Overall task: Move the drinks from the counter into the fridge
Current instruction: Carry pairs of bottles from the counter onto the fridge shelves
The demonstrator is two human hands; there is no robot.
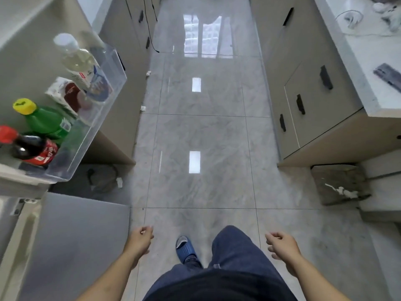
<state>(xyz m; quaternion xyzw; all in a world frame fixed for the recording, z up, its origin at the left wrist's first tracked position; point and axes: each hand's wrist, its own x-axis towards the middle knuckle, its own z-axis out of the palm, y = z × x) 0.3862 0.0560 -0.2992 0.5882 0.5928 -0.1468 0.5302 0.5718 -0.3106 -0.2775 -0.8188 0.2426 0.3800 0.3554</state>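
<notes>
Standing upright: green bottle [46, 122], yellow cap, beside red-capped cola bottle [28, 146].

In the clear plastic fridge-door shelf [104, 88] on my left stand a dark cola bottle with a red cap [26, 146], a green bottle with a yellow cap [46, 121], a white-and-maroon carton [65, 94] and a clear white-capped bottle [73, 55].
</notes>
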